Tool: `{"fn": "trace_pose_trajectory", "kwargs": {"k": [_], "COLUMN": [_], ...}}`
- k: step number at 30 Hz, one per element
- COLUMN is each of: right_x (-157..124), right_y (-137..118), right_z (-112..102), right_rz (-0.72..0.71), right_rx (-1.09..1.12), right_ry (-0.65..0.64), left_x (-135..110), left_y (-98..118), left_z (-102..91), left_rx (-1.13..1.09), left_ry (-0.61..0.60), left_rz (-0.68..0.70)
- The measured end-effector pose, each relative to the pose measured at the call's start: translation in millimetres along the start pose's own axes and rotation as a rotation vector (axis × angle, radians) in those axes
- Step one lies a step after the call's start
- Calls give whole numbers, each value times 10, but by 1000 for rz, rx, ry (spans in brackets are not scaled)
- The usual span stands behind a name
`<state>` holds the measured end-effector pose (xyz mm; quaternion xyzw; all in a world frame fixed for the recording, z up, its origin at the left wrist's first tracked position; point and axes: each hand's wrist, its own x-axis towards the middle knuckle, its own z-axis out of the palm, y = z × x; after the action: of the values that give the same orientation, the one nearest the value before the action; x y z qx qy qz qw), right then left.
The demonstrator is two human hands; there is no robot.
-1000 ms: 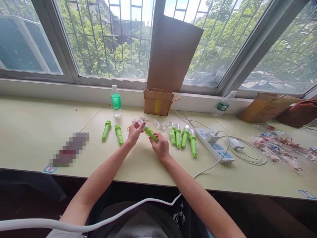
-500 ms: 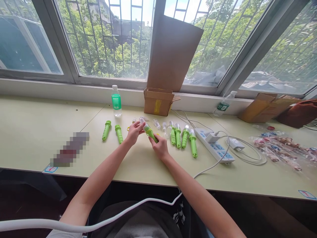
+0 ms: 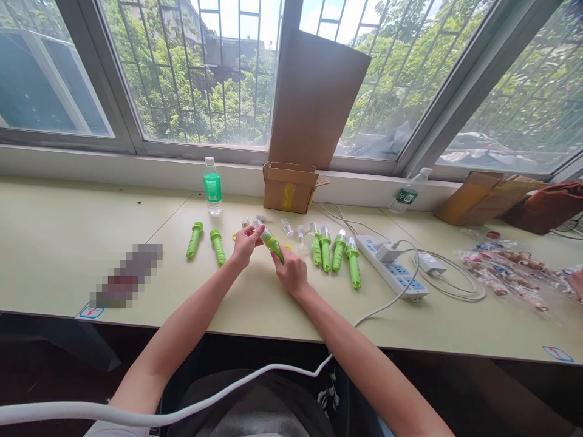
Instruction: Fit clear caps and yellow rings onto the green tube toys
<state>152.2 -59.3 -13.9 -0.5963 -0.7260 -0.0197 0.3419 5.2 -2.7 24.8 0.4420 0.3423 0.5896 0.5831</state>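
Observation:
Both hands hold one green-handled stick [image 3: 272, 244] with a clear ribbed top, tilted above the table. My left hand [image 3: 245, 244] has its fingers closed round the clear top. Lower down, my right hand [image 3: 292, 271] is wrapped round the green handle, hiding part of it. Left of my hands lie two green handles [image 3: 194, 240] without clear tops. Several green sticks with clear caps [image 3: 339, 250] lie in a row to the right. Loose clear caps [image 3: 286, 227] are scattered just beyond my hands.
A green-labelled water bottle [image 3: 213, 187] and a cardboard box [image 3: 289, 188] stand at the back. Right of the sticks, a power strip [image 3: 392, 270] has cables running from it. Bagged small items [image 3: 505, 267] lie farther right, where another person's hand [image 3: 576, 283] seems to show.
The held stick and my right hand have shifted slightly left; my fingers remain closed on it. Something like another person's hand has appeared at the right edge.

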Motion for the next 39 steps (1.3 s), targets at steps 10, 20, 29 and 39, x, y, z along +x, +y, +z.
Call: {"fn": "trace_pose_trajectory", "kwargs": {"k": [10,20,29,39], "right_x": [65,418,427,222], "right_y": [-116,-246,-116,-140], "right_z": [-23,-177,-141,129], "right_rz": [91,282,309,2], "right_rx": [136,608,887,-34], "right_ry": [-105,-385,-547,15], "left_x": [78,157,164,52], "left_y": [-95,-88,-21,88], "left_z": [-73,-194,-175,-4], "left_rx": [29,-99,-143,-170], "left_ry": [53,121,35,34], "left_rz": [24,-64,64,99]}}
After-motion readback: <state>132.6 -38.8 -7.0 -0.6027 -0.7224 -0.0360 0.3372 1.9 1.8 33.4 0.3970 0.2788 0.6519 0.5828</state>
